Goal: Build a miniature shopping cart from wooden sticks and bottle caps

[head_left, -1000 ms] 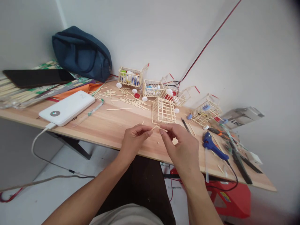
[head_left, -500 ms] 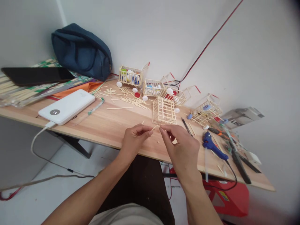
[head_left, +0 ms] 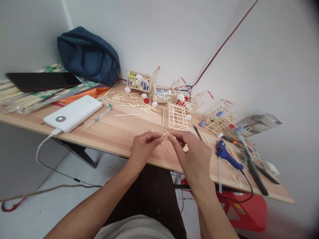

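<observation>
Head camera is up on my screen; what sits at the far left of the table (head_left: 112, 132)?

I see wrapped bundles of sticks (head_left: 15, 97) with a dark tablet (head_left: 42, 81) lying on top. To the right, a white power bank (head_left: 74, 112) has a pale cable (head_left: 40, 146) plugged into its near end, and behind it a blue bag (head_left: 88, 56) stands by the wall (head_left: 154, 39).

And toward the middle?

At the back I see a small cart (head_left: 139, 81) filled with coloured caps (head_left: 143, 84); loose sticks (head_left: 143, 108) lie scattered in front of it. Closer to me is the left hand (head_left: 146, 146), pinched narrow on a thin stick (head_left: 164, 134) that pokes out rightward over the front part of the table.

Does its tip touch what the other hand has?

The tips come very close; from here I can't tell. Just beyond them, a stick cage (head_left: 175, 116) rests on the table. The right hand (head_left: 193, 149) is pinched narrow too, on a pale piece (head_left: 172, 136) that it mostly hides.

And the right side?

I get a black pen (head_left: 198, 132), another cart (head_left: 216, 121), a blue glue gun (head_left: 228, 155) with a dark cord (head_left: 250, 186), and a grey box (head_left: 261, 124). Below the table is a red stool (head_left: 253, 206).
</observation>
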The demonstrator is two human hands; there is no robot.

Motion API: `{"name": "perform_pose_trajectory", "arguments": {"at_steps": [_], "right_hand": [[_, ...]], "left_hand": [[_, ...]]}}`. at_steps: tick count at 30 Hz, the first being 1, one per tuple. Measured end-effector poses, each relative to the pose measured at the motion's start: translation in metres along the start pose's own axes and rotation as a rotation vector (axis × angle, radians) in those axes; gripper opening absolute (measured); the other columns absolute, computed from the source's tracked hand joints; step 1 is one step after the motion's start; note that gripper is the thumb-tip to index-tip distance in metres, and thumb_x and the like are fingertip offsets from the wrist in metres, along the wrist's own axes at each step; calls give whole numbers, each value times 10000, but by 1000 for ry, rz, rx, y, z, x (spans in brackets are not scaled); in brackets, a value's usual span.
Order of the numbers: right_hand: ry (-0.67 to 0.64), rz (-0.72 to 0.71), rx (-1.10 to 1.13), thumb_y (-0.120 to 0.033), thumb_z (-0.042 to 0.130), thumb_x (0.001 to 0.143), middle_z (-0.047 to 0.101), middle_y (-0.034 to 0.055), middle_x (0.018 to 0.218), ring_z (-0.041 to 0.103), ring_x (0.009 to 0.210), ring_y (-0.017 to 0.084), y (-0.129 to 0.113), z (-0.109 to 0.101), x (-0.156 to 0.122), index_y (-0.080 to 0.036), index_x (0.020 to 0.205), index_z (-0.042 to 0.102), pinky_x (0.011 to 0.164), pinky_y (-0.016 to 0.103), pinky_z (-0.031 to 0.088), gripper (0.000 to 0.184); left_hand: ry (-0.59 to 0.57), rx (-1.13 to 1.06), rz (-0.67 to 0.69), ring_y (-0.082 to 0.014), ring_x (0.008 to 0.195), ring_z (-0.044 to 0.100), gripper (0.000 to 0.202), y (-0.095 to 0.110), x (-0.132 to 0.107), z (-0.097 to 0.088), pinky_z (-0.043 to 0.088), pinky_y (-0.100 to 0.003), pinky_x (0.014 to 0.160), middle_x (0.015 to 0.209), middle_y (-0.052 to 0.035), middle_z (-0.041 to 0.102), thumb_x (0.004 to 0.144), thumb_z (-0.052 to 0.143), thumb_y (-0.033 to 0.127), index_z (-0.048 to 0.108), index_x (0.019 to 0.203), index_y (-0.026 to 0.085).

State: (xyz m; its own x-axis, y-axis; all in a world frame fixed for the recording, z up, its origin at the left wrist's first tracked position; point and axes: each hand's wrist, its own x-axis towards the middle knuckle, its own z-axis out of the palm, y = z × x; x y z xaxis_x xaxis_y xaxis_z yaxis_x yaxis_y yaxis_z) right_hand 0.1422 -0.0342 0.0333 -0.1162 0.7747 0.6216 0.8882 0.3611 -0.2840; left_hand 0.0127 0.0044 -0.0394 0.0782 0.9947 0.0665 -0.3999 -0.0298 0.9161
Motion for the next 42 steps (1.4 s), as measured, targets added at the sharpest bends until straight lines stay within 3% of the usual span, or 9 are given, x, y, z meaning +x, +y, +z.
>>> {"name": "perform_pose_trajectory", "arguments": {"at_steps": [17,33,42], "right_hand": [[67,-19,-39,-250,613,888,756,29,829,656,630,141,4,4,2,-187,878,726,647,261,515,129],[66,-6,12,-194,628,880,755,27,888,685,762,156,3,7,-5,-185,922,718,745,268,527,99],[112,-2,22,-237,618,886,754,29,857,668,687,150,3,8,-3,-192,894,713,660,261,518,105]], "left_hand": [[31,17,-13,-129,712,586,130,2,-3,1,455,-241,714,743,-13,701,692,748,247,762,792,165],[48,62,11,-137,704,591,137,-1,-4,0,454,-244,694,736,-18,700,703,738,275,761,787,170],[40,25,-24,-142,742,622,156,1,-3,1,480,-257,751,810,-30,734,705,743,277,762,818,171]]}}
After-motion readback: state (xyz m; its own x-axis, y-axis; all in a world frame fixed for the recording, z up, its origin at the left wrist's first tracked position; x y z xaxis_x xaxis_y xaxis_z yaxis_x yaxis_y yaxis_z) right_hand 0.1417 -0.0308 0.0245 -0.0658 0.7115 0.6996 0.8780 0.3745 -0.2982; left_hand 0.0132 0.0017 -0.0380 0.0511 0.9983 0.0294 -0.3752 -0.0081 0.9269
